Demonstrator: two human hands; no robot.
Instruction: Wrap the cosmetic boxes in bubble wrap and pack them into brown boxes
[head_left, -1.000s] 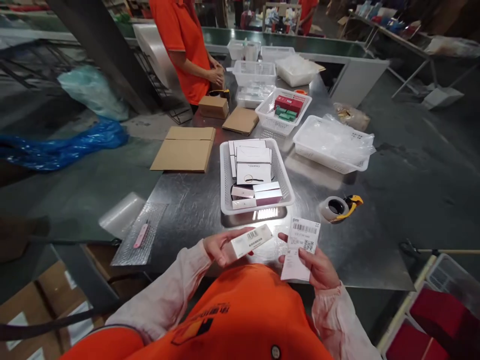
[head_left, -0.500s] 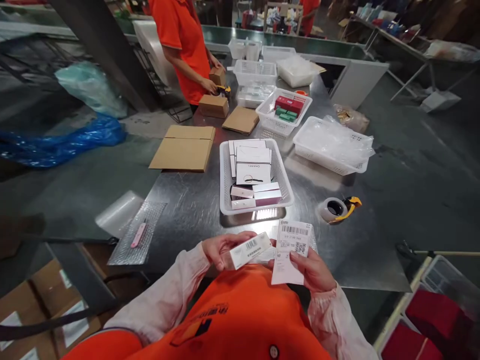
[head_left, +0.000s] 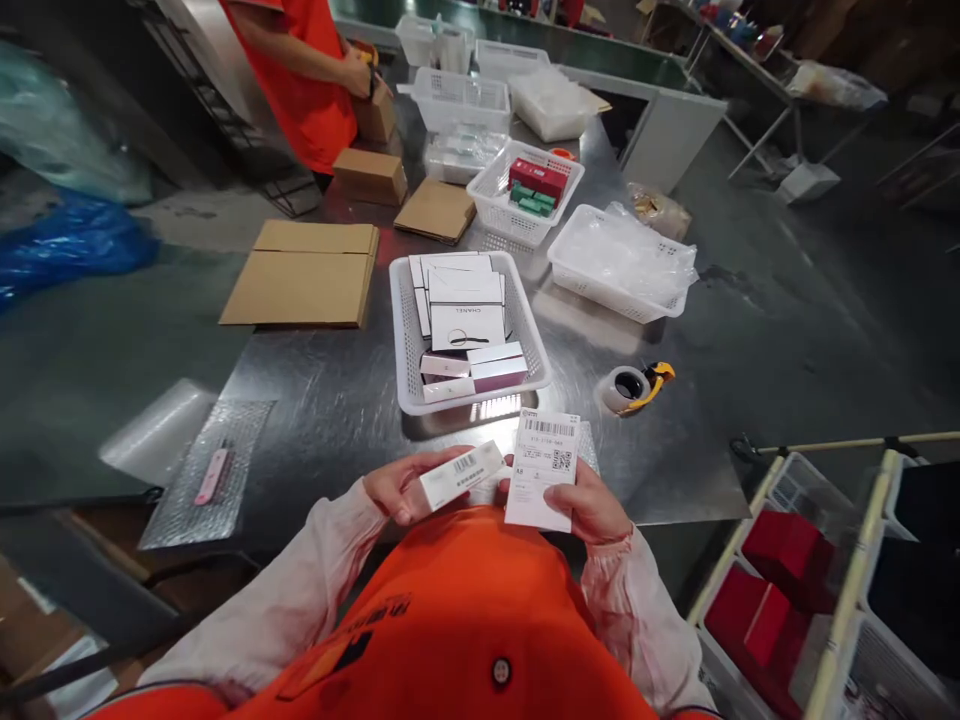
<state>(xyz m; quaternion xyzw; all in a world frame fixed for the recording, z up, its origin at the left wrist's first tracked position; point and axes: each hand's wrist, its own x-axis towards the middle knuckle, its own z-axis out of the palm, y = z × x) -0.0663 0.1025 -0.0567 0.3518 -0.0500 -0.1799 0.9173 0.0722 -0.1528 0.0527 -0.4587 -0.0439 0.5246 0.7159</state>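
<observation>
Head view: The left hand (head_left: 405, 487) grips a small white box (head_left: 461, 477), its barcode face upward. The right hand (head_left: 596, 503) grips a printed label slip (head_left: 544, 470) between thumb and fingers. The box and slip are side by side above the near edge of the worktop (head_left: 330, 400), a scratched, reflective metal surface.

Directly ahead on the worktop is a white basket (head_left: 472, 399) containing flat white packets (head_left: 469, 312) and small cartons (head_left: 499, 367). A tape roll (head_left: 625, 390) with a yellow-and-black cutter lies to its right. At the left edge, a pink tool (head_left: 213, 476) rests on bubble wrap (head_left: 251, 425). Flat cardboard (head_left: 300, 288) is positioned beyond it.

Farther along are a basket with red and green boxes (head_left: 517, 230) and a tray of clear plastic bags (head_left: 615, 300).

Room: a person in an orange shirt (head_left: 304, 90) stands at the far left side. Blue plastic sheeting (head_left: 75, 245) lies on the grey floor (head_left: 810, 350). A green-topped conveyor (head_left: 600, 72) crosses the background. A rack (head_left: 847, 600) at lower right carries red items (head_left: 780, 560).
</observation>
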